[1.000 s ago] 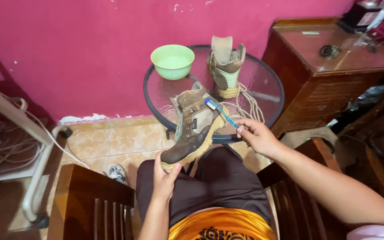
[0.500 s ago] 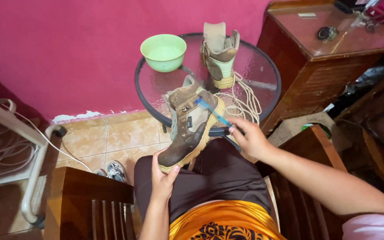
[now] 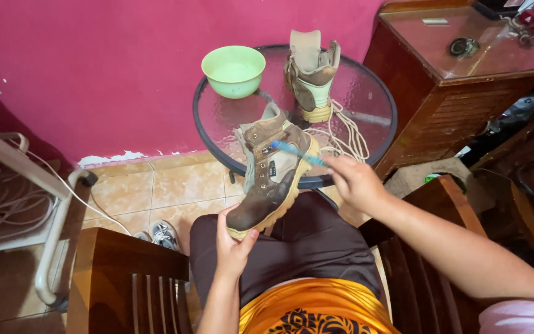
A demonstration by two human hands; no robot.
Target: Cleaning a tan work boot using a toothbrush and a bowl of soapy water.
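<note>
The round glass counter [image 3: 375, 99] holds a second boot [image 3: 311, 77] at 12 o'clock, not being brushed. The brown boot [image 3: 271, 176] sits mid-scrub above the lap. Left hand [image 3: 233, 247] fingers wrap its toe; right hand [image 3: 353, 180] fingers pinch a blue toothbrush [image 3: 296, 152].

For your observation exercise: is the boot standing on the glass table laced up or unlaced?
Unlaced. The boot on the table stands upright with its tongue sticking up and its collar spread open; pale laces lie loose on the glass table beside it.
</note>
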